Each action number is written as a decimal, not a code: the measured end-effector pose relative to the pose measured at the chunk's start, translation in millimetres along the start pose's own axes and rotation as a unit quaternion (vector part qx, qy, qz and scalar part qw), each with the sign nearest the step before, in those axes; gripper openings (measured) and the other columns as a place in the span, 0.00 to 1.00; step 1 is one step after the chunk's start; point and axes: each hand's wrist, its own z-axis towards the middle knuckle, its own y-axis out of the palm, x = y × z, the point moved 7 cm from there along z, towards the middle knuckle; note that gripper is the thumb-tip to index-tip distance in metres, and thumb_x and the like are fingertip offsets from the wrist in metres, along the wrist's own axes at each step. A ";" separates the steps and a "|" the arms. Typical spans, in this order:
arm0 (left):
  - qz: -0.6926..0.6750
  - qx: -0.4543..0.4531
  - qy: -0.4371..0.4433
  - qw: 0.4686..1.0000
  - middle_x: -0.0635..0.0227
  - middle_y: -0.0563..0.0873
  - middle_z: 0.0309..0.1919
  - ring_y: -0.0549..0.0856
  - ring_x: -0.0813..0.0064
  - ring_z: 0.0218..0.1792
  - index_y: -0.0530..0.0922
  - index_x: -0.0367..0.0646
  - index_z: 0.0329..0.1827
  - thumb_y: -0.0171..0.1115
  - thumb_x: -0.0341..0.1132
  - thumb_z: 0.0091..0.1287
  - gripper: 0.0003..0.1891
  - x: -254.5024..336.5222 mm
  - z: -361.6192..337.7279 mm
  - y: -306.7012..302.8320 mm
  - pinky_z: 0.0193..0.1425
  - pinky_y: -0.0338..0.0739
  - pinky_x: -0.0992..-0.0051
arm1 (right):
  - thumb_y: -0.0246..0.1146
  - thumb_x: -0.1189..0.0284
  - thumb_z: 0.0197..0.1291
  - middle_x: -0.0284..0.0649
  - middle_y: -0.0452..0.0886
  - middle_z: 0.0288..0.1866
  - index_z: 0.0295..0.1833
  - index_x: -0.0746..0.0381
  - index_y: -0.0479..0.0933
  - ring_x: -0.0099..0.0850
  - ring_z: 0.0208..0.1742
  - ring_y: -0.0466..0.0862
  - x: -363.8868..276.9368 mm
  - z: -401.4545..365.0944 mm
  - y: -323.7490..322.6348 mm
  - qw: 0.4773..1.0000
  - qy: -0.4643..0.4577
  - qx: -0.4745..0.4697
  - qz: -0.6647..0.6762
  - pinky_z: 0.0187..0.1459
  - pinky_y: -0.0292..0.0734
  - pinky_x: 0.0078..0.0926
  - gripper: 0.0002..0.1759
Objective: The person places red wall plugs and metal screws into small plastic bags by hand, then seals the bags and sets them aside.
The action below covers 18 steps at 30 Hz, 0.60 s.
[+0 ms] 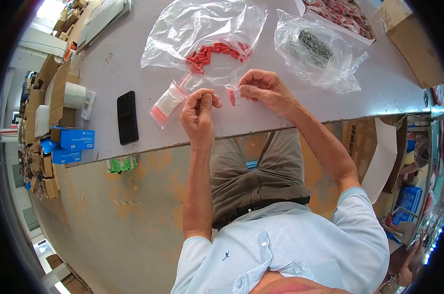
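My right hand (265, 89) pinches the edge of a small clear zip bag (232, 94) with a red plastic piece inside, just above the table near its front edge. To its left, my left hand (200, 111) is closed with fingers curled and thumb against them; what it holds, if anything, I cannot make out. Beside the left hand lies a stack of small clear zip bags (169, 104) with red edges. Beyond both hands, loose red plastic pieces (202, 58) lie on a large clear plastic bag (192, 29).
A clear bag of metal screws (316, 46) lies at the right. Behind it stands a white tray of filled red packets (342, 14), with a cardboard box (409, 41) at the far right. A black phone (128, 117) and blue boxes (75, 142) are at the left.
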 end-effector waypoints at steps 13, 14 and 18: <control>0.050 -0.050 0.005 0.998 0.63 0.87 0.51 0.85 0.77 0.51 0.82 0.35 0.60 0.64 0.25 0.75 0.13 4.6 -2.4 16.5 0.56 0.81 0.76 | 0.66 0.71 0.75 0.33 0.87 0.40 0.50 0.63 0.83 0.16 0.37 0.81 -6.6 -2.5 6.9 0.999 -0.015 -0.030 0.014 0.38 0.75 0.17 0.07; 0.054 -0.051 -0.004 0.997 0.64 0.88 0.49 0.86 0.77 0.50 0.82 0.35 0.60 0.66 0.25 0.74 0.13 2.6 -2.6 17.3 0.55 0.81 0.77 | 0.66 0.71 0.75 0.32 0.87 0.39 0.50 0.63 0.83 0.16 0.37 0.81 -7.6 -2.5 7.4 0.999 -0.022 -0.034 0.018 0.38 0.75 0.17 0.06; 0.064 -0.098 -0.023 0.993 0.67 0.89 0.45 0.87 0.78 0.46 0.83 0.35 0.55 0.67 0.25 0.73 0.09 -4.3 -7.6 17.3 0.54 0.82 0.77 | 0.66 0.72 0.75 0.31 0.87 0.39 0.50 0.62 0.83 0.16 0.38 0.81 -6.2 -7.6 10.9 0.999 -0.029 -0.036 0.020 0.38 0.75 0.17 0.06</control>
